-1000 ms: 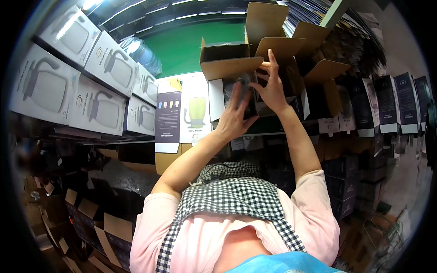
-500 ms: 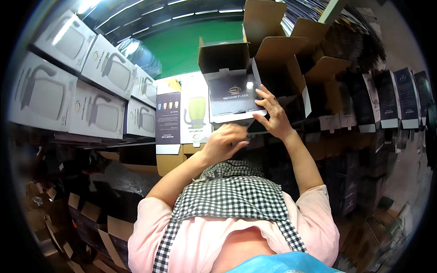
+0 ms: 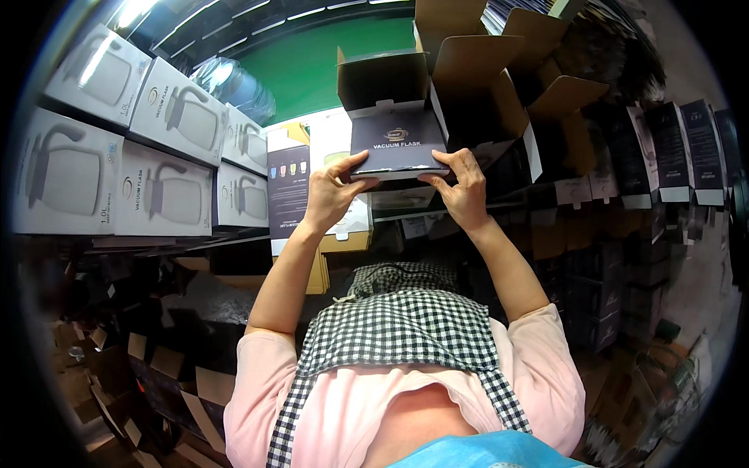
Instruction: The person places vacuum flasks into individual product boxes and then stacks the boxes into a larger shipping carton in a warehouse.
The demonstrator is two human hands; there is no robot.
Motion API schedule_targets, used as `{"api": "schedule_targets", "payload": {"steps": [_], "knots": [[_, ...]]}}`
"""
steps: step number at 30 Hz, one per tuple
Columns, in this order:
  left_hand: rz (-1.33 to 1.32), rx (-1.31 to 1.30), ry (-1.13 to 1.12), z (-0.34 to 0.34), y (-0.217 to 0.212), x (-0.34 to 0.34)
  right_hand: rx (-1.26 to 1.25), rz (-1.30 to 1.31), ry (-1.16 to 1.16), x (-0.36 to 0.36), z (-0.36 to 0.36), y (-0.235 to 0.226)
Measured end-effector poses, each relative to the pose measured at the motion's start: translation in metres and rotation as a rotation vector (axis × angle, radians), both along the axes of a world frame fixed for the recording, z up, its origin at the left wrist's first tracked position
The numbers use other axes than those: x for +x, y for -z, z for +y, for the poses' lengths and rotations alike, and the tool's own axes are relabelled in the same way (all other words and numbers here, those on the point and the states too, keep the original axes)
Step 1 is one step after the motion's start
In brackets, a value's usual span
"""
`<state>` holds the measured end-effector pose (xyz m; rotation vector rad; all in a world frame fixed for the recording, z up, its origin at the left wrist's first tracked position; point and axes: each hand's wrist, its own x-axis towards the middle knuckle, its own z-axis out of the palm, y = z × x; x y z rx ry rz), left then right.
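Observation:
A dark purple cardboard box with a gold emblem on its panel lies in front of me at the work surface. Its near edge is gripped at both corners. My left hand pinches the near left corner, thumb below and fingers on top. At the near right corner, my right hand has the same kind of pinch. Beyond the panel rises a brown cardboard flap. What is inside the box is hidden.
White printed boxes showing jugs are stacked at the left. Flat printed cartons lie beside my left hand. Opened brown-lined boxes stand to the right, with dark cartons in a row farther right. A clear plastic-wrapped bundle sits behind.
My left hand has risen from below the box to its near left corner. My right hand has shifted from the right side to the near right corner. The white near edge no longer shows.

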<state>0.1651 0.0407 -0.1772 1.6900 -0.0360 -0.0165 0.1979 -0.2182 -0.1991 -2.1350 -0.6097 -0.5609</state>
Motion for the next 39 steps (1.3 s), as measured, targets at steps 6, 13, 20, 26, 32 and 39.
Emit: {"api": "schedule_targets", "payload": {"steps": [6,13,20,26,32,39], "knots": [[-0.309,0.384,0.004,0.004,0.025,-0.004,-0.064,-0.113,0.103,-0.014,0.012,0.022],[-0.396,0.519,-0.019,0.006,0.044,-0.013,-0.252,-0.213,0.040,-0.025,0.001,0.025],[-0.170,0.404,-0.068,-0.004,0.031,-0.012,-0.204,-0.205,-0.016,-0.026,-0.001,0.031],[-0.118,0.445,-0.107,-0.009,0.033,-0.011,-0.202,-0.222,0.005,-0.028,0.002,0.025],[-0.086,0.400,-0.168,-0.012,0.035,-0.007,-0.132,-0.164,-0.012,-0.028,0.012,0.019],[-0.131,0.438,-0.071,-0.008,0.038,-0.005,0.009,-0.023,-0.090,-0.025,-0.006,0.024]]}}
